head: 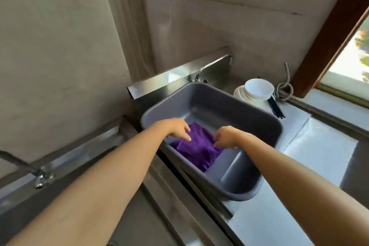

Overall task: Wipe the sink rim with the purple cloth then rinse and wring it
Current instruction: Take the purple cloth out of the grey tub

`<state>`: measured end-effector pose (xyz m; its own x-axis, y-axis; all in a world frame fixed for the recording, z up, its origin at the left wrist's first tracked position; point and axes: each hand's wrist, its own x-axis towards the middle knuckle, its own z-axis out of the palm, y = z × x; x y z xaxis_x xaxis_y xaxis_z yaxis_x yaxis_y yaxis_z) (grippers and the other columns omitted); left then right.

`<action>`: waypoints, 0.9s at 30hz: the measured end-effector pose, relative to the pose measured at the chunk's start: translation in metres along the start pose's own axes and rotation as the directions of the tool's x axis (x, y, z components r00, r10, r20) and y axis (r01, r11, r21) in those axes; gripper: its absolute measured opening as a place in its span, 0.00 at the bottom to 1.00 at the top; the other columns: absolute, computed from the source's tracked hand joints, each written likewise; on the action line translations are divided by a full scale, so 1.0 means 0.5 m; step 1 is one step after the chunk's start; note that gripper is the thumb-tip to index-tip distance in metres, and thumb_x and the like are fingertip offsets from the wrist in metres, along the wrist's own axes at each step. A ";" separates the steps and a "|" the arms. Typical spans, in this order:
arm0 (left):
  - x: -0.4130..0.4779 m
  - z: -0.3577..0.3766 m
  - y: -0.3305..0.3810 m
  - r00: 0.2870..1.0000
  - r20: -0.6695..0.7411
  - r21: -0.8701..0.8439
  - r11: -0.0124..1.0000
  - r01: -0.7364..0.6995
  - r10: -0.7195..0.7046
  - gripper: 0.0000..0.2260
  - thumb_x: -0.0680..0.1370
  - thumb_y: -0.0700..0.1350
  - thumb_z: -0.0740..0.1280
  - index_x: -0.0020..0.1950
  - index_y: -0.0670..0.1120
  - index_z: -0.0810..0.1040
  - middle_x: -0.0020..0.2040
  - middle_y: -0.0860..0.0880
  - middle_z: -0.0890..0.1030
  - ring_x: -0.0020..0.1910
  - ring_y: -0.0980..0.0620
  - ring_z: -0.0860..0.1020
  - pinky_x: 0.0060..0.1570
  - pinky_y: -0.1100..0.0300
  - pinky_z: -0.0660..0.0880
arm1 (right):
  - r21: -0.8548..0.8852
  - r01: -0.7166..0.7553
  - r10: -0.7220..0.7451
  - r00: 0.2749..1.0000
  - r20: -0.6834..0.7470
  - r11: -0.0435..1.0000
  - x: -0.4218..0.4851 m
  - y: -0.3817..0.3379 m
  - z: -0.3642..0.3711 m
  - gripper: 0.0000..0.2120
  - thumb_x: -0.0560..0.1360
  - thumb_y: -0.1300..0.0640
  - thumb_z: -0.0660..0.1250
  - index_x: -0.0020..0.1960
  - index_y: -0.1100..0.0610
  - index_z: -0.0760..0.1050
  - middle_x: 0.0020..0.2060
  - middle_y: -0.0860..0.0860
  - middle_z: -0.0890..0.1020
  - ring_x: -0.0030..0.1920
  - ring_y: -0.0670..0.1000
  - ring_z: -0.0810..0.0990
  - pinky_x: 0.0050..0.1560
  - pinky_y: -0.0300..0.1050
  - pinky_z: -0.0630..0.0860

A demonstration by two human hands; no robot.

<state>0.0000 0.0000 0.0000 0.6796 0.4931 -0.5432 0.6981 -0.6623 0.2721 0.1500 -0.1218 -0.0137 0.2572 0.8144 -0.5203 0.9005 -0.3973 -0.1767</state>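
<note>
Left grip (178,129): you touch the purple cloth (197,151); whether you grasp it, I cannot tell.
Right grip (225,137): you pinch the cloth edge.
Place: grey basin (237,170).

Free basin (229,110) floor, faucet (199,74) likely behind.

White bowl (259,86) resting tilted on stack of white plates (242,94) at rear of steel table (299,166). Black chopsticks (276,109) lying on table, touching plate stack on its right. Grey coiled hose (285,91) sitting just beyond, one end sticking upward. Chrome faucet (201,73) standing against steel backsplash (169,79), spout reaching right. Pale tiled wall (219,16) rising behind. Dark brown window frame (327,32) slanting at right, daylight coming through window (357,56). Second tap (43,177) showing blurred at left.
</note>
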 end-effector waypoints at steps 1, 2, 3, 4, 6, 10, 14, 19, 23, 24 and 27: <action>0.015 0.009 0.003 1.000 0.006 0.041 0.999 0.009 -0.009 0.27 0.74 0.54 0.66 0.71 0.45 0.67 0.68 0.46 0.72 0.65 0.45 0.71 0.63 0.51 0.70 | -0.010 -0.028 0.028 1.000 -0.014 1.000 0.011 0.009 0.014 0.13 0.74 0.53 0.64 0.48 0.63 0.79 0.39 0.57 0.80 0.43 0.57 0.78 0.41 0.43 0.71; 0.028 0.016 0.006 1.000 0.001 0.068 0.997 0.023 -0.023 0.29 0.75 0.54 0.66 0.72 0.45 0.64 0.72 0.45 0.68 0.68 0.45 0.69 0.65 0.53 0.68 | 0.006 -0.070 0.070 0.997 -0.043 0.998 0.023 0.018 0.025 0.14 0.73 0.53 0.65 0.51 0.63 0.78 0.45 0.59 0.81 0.48 0.58 0.79 0.44 0.44 0.72; 0.040 0.026 0.008 0.999 0.016 0.089 0.995 0.046 -0.047 0.31 0.75 0.54 0.66 0.73 0.44 0.61 0.73 0.45 0.66 0.69 0.44 0.68 0.66 0.54 0.67 | 0.023 -0.098 0.099 0.994 -0.052 0.995 0.038 0.030 0.041 0.16 0.73 0.52 0.66 0.53 0.63 0.77 0.50 0.60 0.81 0.52 0.59 0.79 0.46 0.44 0.72; 0.047 0.035 0.012 0.997 0.030 0.093 0.993 0.070 -0.073 0.32 0.75 0.54 0.65 0.74 0.43 0.59 0.73 0.44 0.65 0.68 0.44 0.68 0.63 0.55 0.67 | 0.051 -0.121 0.124 0.990 -0.065 0.991 0.046 0.038 0.053 0.17 0.73 0.52 0.67 0.54 0.64 0.77 0.53 0.60 0.80 0.53 0.60 0.78 0.46 0.44 0.71; 0.068 0.044 0.026 0.994 0.046 0.068 0.993 0.100 -0.103 0.32 0.76 0.53 0.64 0.74 0.41 0.56 0.71 0.43 0.67 0.64 0.43 0.72 0.53 0.56 0.69 | 0.118 -0.166 0.176 0.981 -0.079 0.979 0.070 0.050 0.071 0.17 0.73 0.51 0.67 0.54 0.63 0.75 0.56 0.60 0.78 0.51 0.59 0.77 0.42 0.44 0.69; 0.097 0.052 0.042 0.991 0.001 0.011 0.991 0.132 -0.132 0.31 0.78 0.52 0.63 0.74 0.40 0.55 0.70 0.41 0.68 0.62 0.42 0.73 0.47 0.58 0.68 | 0.177 -0.238 0.250 0.967 -0.049 0.955 0.095 0.051 0.086 0.19 0.73 0.51 0.68 0.57 0.63 0.74 0.57 0.61 0.73 0.54 0.61 0.78 0.44 0.45 0.73; 0.109 0.056 0.032 0.984 0.016 -0.090 0.980 0.180 -0.180 0.18 0.77 0.51 0.64 0.60 0.39 0.71 0.55 0.41 0.75 0.53 0.42 0.76 0.49 0.55 0.72 | 0.442 -0.232 0.294 0.953 -0.075 0.867 0.110 0.030 0.079 0.07 0.69 0.62 0.64 0.34 0.61 0.68 0.34 0.57 0.76 0.37 0.59 0.78 0.28 0.41 0.72; 0.118 0.036 0.003 0.979 0.023 -0.329 0.923 0.198 -0.202 0.24 0.72 0.36 0.70 0.66 0.45 0.67 0.41 0.43 0.77 0.40 0.48 0.75 0.48 0.55 0.77 | 0.887 -0.055 0.264 0.961 -0.077 0.458 0.091 0.008 0.032 0.11 0.69 0.71 0.62 0.40 0.56 0.67 0.34 0.54 0.71 0.35 0.52 0.72 0.36 0.47 0.75; 0.095 -0.006 0.003 0.996 -0.089 -0.377 0.926 -0.029 -0.005 0.43 0.70 0.39 0.72 0.76 0.54 0.49 0.73 0.44 0.63 0.68 0.46 0.68 0.61 0.52 0.70 | 0.863 0.129 0.043 0.984 -0.172 0.489 0.047 0.005 -0.031 0.13 0.71 0.71 0.64 0.40 0.52 0.71 0.35 0.51 0.75 0.34 0.48 0.73 0.33 0.41 0.70; 0.082 -0.019 0.004 0.985 -0.151 -0.323 0.938 -0.126 0.080 0.40 0.71 0.39 0.72 0.76 0.53 0.53 0.75 0.45 0.60 0.72 0.48 0.62 0.66 0.55 0.64 | 0.839 0.176 -0.022 0.981 -0.192 0.516 0.034 0.004 -0.049 0.12 0.72 0.70 0.65 0.41 0.52 0.73 0.35 0.51 0.75 0.34 0.48 0.73 0.32 0.39 0.69; 0.047 -0.050 0.002 0.931 -0.270 -0.328 0.886 -0.329 0.246 0.24 0.73 0.38 0.70 0.68 0.47 0.71 0.71 0.48 0.68 0.69 0.54 0.65 0.62 0.68 0.61 | 0.771 0.280 -0.140 0.959 -0.244 0.571 -0.013 -0.004 -0.103 0.09 0.74 0.66 0.66 0.46 0.53 0.76 0.39 0.53 0.78 0.36 0.48 0.76 0.32 0.36 0.73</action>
<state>0.0226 0.0250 0.0073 0.8651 0.4487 -0.2243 0.4687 -0.5636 0.6802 0.1647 -0.1043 0.0330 0.2060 0.9405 -0.2701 0.3160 -0.3252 -0.8913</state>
